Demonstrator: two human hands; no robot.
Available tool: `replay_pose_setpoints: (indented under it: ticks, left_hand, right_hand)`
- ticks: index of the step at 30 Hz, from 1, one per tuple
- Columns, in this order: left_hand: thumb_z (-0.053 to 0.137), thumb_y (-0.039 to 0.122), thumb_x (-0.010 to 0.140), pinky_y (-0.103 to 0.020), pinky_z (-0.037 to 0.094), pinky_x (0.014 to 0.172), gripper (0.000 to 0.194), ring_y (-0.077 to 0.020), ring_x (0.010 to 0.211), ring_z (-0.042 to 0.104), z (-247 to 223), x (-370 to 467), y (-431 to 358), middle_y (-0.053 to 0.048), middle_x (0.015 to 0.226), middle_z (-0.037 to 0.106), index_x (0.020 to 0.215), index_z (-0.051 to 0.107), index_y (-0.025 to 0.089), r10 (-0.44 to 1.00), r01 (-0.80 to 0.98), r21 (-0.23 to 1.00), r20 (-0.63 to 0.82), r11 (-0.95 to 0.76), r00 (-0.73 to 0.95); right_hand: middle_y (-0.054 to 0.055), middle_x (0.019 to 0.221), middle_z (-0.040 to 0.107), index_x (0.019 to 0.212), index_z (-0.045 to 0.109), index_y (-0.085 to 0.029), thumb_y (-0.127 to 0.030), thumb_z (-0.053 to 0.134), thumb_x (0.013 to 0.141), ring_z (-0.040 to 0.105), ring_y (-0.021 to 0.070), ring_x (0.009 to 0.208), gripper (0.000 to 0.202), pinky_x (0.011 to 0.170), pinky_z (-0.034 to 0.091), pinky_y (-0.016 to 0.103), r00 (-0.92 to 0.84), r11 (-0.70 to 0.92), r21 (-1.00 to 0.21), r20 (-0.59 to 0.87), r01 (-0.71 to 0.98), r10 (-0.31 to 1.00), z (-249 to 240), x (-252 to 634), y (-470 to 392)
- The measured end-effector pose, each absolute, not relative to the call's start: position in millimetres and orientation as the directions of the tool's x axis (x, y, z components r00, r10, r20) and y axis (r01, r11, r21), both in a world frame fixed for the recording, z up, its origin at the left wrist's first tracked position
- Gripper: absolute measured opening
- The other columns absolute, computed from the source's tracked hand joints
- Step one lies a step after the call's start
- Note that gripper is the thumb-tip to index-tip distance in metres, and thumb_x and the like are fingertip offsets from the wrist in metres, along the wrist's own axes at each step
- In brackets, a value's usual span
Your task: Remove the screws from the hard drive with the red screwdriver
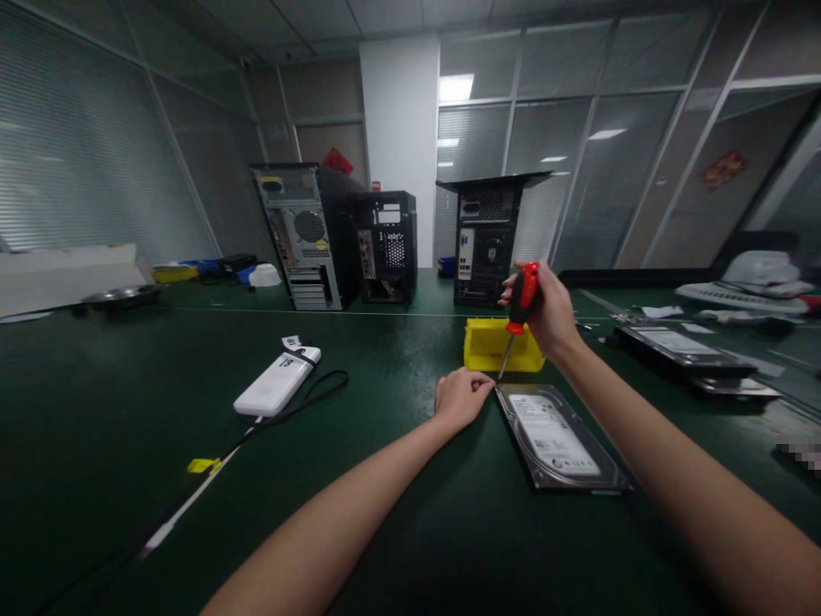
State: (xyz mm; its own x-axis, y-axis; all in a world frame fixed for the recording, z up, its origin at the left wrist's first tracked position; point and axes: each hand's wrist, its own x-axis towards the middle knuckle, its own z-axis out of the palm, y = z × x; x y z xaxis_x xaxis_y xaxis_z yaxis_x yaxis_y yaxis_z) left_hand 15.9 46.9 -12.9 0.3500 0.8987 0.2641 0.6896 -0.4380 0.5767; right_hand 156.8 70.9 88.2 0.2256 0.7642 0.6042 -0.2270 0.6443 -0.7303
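Observation:
My right hand (550,310) is wrapped round the red and black handle of a screwdriver (524,299), whose shaft slants down to the far left corner of a hard drive (555,436). The drive lies flat with its white label up. At that same corner my left hand (463,398) rests on the table, thumb and forefinger pinched near the screwdriver tip. Whatever the pinch holds is too small to make out. Just behind both stands a yellow bin (484,344), partly covered by my right hand.
On the green table (398,513), a white power bank (278,382) with cables lies left. Three computer cases (337,231) stand at the back. More hard drives (683,349) are stacked at right, near a keyboard (737,297). A metal dish (121,296) sits far left.

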Motion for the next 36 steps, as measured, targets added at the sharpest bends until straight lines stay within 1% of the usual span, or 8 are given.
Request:
replay_pose_setpoints:
  ticks: [3,6,9,12,17,27,31,36]
  left_hand:
    - [0.05,0.036,0.084,-0.026,0.044,0.075,0.025,-0.0171,0.083,0.062,-12.0,15.6,46.5,0.0,0.094,0.071,0.095,0.072,0.029,0.897,0.687,0.577,0.264,-0.442,0.355]
    - [0.05,0.037,0.084,-0.026,0.044,0.075,0.026,-0.0171,0.083,0.062,-12.0,15.5,46.7,0.0,0.094,0.071,0.095,0.072,0.029,0.897,0.685,0.58,0.264,-0.442,0.355]
    - [0.05,0.037,0.084,-0.026,0.045,0.075,0.026,-0.0169,0.083,0.062,-12.5,15.6,46.9,0.0,0.093,0.071,0.095,0.072,0.029,0.898,0.683,0.583,0.263,-0.44,0.354]
    - [0.05,0.037,0.085,-0.027,0.045,0.077,0.025,-0.0171,0.084,0.062,-12.7,15.7,46.9,0.0,0.093,0.07,0.095,0.072,0.029,0.896,0.681,0.582,0.266,-0.443,0.356]
    - [0.05,0.037,0.085,-0.026,0.045,0.079,0.025,-0.017,0.086,0.062,-11.6,15.4,47.0,0.0,0.094,0.07,0.096,0.072,0.03,0.897,0.688,0.577,0.251,-0.44,0.364]
    - [0.049,0.036,0.085,-0.026,0.045,0.076,0.026,-0.0173,0.085,0.062,-14.1,16.5,48.4,0.0,0.095,0.07,0.095,0.072,0.029,0.897,0.695,0.568,0.256,-0.441,0.36]
    - [0.049,0.036,0.086,-0.027,0.045,0.078,0.025,-0.0174,0.087,0.062,-16.2,16.6,49.1,0.001,0.097,0.07,0.095,0.072,0.03,0.893,0.695,0.56,0.277,-0.45,0.355]
    - [0.049,0.036,0.086,-0.026,0.045,0.08,0.025,-0.0168,0.089,0.061,-14.3,16.4,47.5,0.001,0.098,0.069,0.096,0.071,0.031,0.899,0.707,0.555,0.251,-0.438,0.36]
  right_hand:
    - [-0.003,0.072,0.061,0.095,0.059,-0.023,-0.053,0.056,0.078,0.058,0.0094,0.057,0.034,0.056,0.052,0.023,0.236,0.675,-0.708,0.633,-0.208,0.737,87.4,158.0,71.8]
    - [-0.003,0.07,0.058,0.094,0.059,-0.023,-0.054,0.055,0.078,0.055,0.0081,0.055,0.035,0.054,0.05,0.022,0.217,0.66,-0.727,0.624,-0.192,0.751,88.1,158.1,72.1]
    - [-0.004,0.07,0.056,0.096,0.059,-0.023,-0.051,0.061,0.075,0.054,0.0073,0.055,0.035,0.054,0.05,0.021,0.201,0.65,-0.742,0.619,-0.167,0.759,88.8,156.8,72.3]
    - [-0.006,0.07,0.056,0.097,0.053,-0.025,-0.046,0.067,0.07,0.055,0.0077,0.056,0.037,0.054,0.05,0.021,0.214,0.66,-0.734,0.627,-0.161,0.749,88.3,155.3,72.8]
    - [-0.008,0.066,0.057,0.088,0.043,-0.026,-0.048,0.069,0.068,0.055,0.0081,0.052,0.04,0.052,0.049,0.021,0.271,0.644,-0.744,0.592,-0.181,0.759,88.4,154.4,72.2]
    - [-0.002,0.069,0.06,0.088,0.058,-0.021,-0.052,0.06,0.074,0.055,0.0087,0.055,0.035,0.049,0.049,0.021,0.202,0.599,-0.746,0.564,-0.291,0.801,89.0,158.2,70.2]
    - [-0.005,0.064,0.056,0.085,0.055,-0.022,-0.053,0.061,0.074,0.051,0.0071,0.05,0.034,0.044,0.044,0.019,0.212,0.621,-0.745,0.584,-0.244,0.783,90.5,155.6,70.3]
    - [-0.007,0.063,0.055,0.082,0.046,-0.024,-0.046,0.071,0.068,0.048,0.007,0.046,0.036,0.04,0.041,0.018,0.275,0.639,-0.746,0.584,-0.188,0.764,91.2,152.6,68.8]
